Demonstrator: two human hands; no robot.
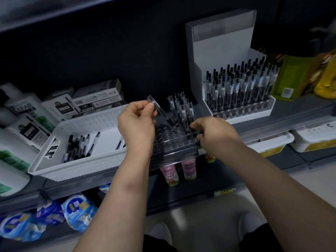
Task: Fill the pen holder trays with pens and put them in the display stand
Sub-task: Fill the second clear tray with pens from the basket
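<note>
Reaching forward over the shelf edge, two bare forearms meet at one clear pen holder tray [174, 140] on the near lip of the shelf. The left hand [136, 122] pinches one pen [160, 111] between thumb and fingertips, tilted, its lower end at the tray's holes. The right hand [214, 131] has its fingers curled onto the tray's right end, touching it. The tray is transparent, with rows of round holes, mostly unfilled; a cluster of upright pens [181, 110] stands at its far right part, too blurred to count. Left of the tray sits one white perforated basket [76, 160] with roughly ten loose black-and-clear pens lying in it. Farther right stands one white display stand [218, 42], holding one full tray of upright pens [240, 88] with black caps. Boxes [98, 99] lie at far left.
</note>
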